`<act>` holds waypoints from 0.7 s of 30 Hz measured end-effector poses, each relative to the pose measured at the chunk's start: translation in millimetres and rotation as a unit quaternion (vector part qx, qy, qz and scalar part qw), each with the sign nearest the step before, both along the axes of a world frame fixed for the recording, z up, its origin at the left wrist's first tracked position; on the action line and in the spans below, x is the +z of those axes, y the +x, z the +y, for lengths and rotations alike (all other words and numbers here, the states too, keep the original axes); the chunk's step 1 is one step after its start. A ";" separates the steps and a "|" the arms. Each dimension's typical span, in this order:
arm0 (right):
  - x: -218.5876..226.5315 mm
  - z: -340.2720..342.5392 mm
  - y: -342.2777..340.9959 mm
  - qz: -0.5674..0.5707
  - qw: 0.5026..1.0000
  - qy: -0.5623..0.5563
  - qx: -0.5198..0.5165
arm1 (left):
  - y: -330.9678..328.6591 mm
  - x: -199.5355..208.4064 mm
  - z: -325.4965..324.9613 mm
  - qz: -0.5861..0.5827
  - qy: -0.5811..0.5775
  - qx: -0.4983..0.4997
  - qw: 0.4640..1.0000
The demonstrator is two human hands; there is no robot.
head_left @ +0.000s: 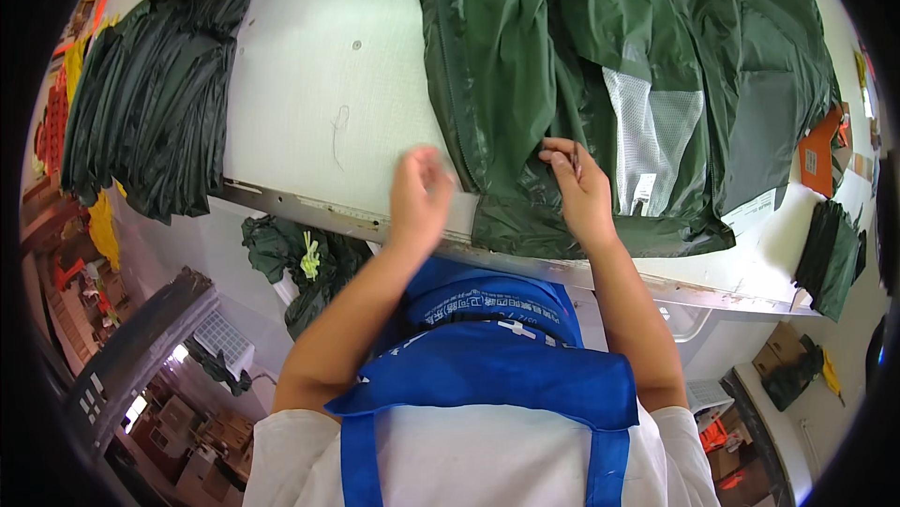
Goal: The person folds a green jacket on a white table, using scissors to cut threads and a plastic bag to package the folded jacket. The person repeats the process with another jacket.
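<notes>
Blue apron [497,380] is sitting closest, in front of the white table [319,85]. Left hand [422,193] is showing up blurry just left of the green garment [497,66], so I can't tell if it's gripping anything. Right hand [586,197] is working over the garment's near part, thumb and fingers bunching close, can't tell if they're pinching fabric. Garment's lying across the tabletop, and a dark green stack [155,104] is drooping over on the left.

The table [309,66] is bright, the left hand [419,204] blurred, probably by motion.
</notes>
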State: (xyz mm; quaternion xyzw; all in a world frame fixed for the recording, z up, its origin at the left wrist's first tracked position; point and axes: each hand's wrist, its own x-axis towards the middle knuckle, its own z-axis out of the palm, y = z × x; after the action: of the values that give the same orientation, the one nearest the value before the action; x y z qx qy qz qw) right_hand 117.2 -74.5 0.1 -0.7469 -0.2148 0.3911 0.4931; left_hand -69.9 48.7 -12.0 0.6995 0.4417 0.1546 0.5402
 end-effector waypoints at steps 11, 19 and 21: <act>20.7 -19.4 -33.7 -0.021 0.997 -0.009 -0.077 | -10.8 2.5 -9.3 0.109 -0.260 -0.059 0.958; 33.8 -22.6 -45.0 -0.260 0.949 -0.038 0.173 | -8.6 -4.5 -24.7 0.039 -0.309 -0.028 0.950; 38.7 -20.0 -44.6 -0.284 0.941 -0.039 0.180 | -7.3 8.1 -28.9 -0.011 -0.391 0.013 0.920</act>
State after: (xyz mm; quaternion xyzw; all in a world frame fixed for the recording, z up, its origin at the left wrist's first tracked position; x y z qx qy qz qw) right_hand 72.6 -94.5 38.8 -0.7944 -0.4612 0.2534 0.3032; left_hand -77.2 19.7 -3.9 0.4253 0.4701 -0.0153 0.7732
